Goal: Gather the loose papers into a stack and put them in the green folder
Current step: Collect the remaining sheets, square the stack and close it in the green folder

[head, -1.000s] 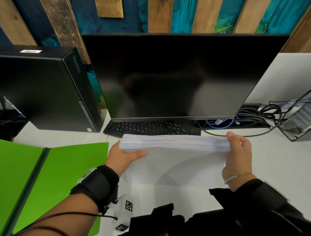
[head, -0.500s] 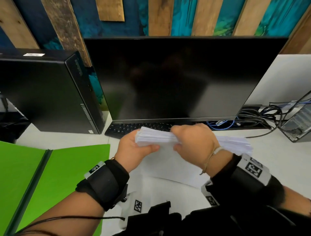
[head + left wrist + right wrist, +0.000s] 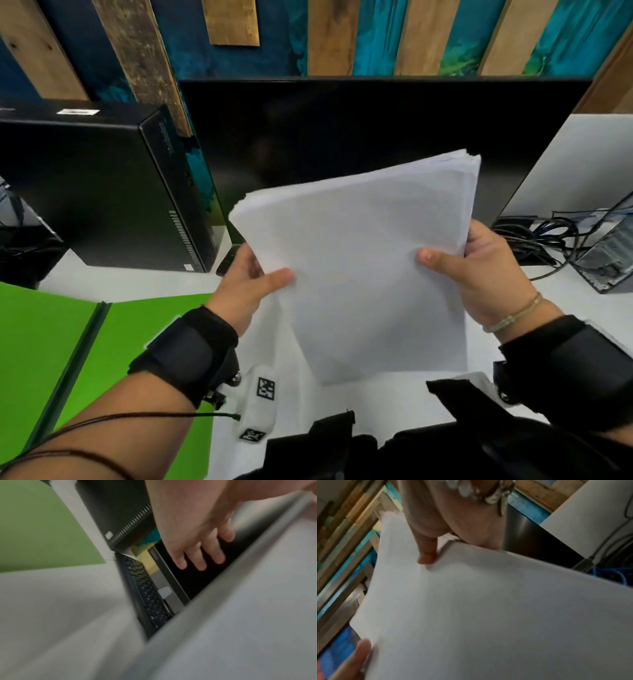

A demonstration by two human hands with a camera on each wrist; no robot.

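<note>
A thick stack of white papers (image 3: 363, 267) is held upright and tilted in the air in front of the monitor. My left hand (image 3: 253, 277) grips its left edge, thumb on the near face and fingers (image 3: 199, 555) behind. My right hand (image 3: 479, 270) grips the right edge, thumb (image 3: 428, 553) pressed on the sheet. The stack (image 3: 488, 608) fills the right wrist view. The green folder (image 3: 68, 359) lies open and flat on the desk at the left, below and left of the stack.
A black monitor (image 3: 342, 144) stands right behind the papers, with a keyboard (image 3: 150, 599) at its foot. A black computer tower (image 3: 102, 192) stands at the left. Tangled cables (image 3: 548, 240) and a metal box (image 3: 609, 257) lie at the right on the white desk (image 3: 565, 298).
The stack lay flat between both hands, then the right hand crossed over it. Now the stack is raised and turned upright, face toward me, one hand on each side edge.
</note>
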